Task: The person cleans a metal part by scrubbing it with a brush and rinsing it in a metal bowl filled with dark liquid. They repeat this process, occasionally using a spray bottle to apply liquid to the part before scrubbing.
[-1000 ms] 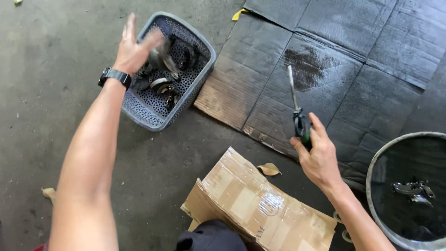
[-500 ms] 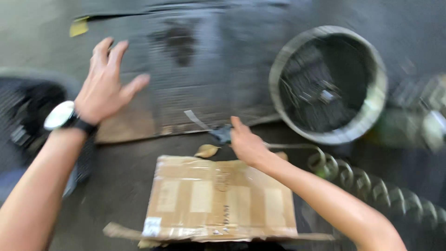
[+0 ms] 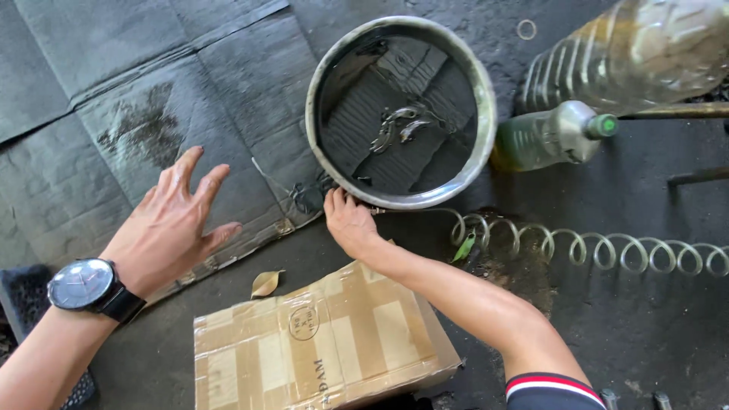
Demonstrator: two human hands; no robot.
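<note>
My left hand (image 3: 178, 216) hovers flat and spread over the grey cardboard mat (image 3: 114, 99), holding nothing; a dark watch (image 3: 82, 285) sits on its wrist. My right hand (image 3: 349, 224) is low beside a round metal basin (image 3: 395, 203). Its fingertips are closed on the end of a dark-handled tool (image 3: 307, 196). The tool lies on the mat's edge with its thin metal shaft pointing up and left. Inside the basin, small metal parts (image 3: 399, 125) lie in black oily liquid.
A taped brown cardboard box (image 3: 319, 345) sits close in front of me, a dry leaf (image 3: 266, 282) beside it. Right of the basin lie a green-capped bottle (image 3: 554, 137), a large clear bottle (image 3: 645, 53) and a long coiled wire (image 3: 577, 247). A basket corner (image 3: 23, 296) shows lower left.
My view swung right from the basket to the basin. My left hand left the basket and now hovers over the mat. My right hand brought the tool down beside the basin.
</note>
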